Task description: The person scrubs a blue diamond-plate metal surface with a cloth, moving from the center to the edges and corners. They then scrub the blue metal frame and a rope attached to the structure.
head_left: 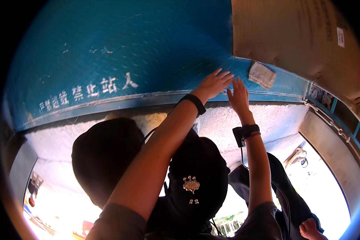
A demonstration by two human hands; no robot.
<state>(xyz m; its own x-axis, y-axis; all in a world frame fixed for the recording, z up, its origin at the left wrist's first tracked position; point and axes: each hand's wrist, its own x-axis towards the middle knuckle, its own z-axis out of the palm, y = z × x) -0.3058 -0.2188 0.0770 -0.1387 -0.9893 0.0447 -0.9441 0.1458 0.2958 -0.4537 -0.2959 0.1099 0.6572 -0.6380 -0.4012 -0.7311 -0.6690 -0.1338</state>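
Observation:
Both my arms stretch forward to the edge of a blue metal platform (160, 52). My left hand (217, 84) is open, palm down, with fingers stretched out and nothing in them. Beside it, my right hand (239, 97) also has straight fingers, its thumb held apart, and it is empty. The fingertips of the two hands nearly meet; whether they touch the platform I cannot tell. A small tan rectangular pad (262, 75), perhaps folded cloth, lies on the platform right of my hands. Each wrist wears a black strap with a device.
A large cardboard box (292, 36) covers the right of the platform. A metal chain (330, 120) hangs by the right corner. Below is pale concrete (268, 120). Dark cloth with a gold-coloured ornament (191, 184) is near my body. Another person's hand (310, 229) shows lower right.

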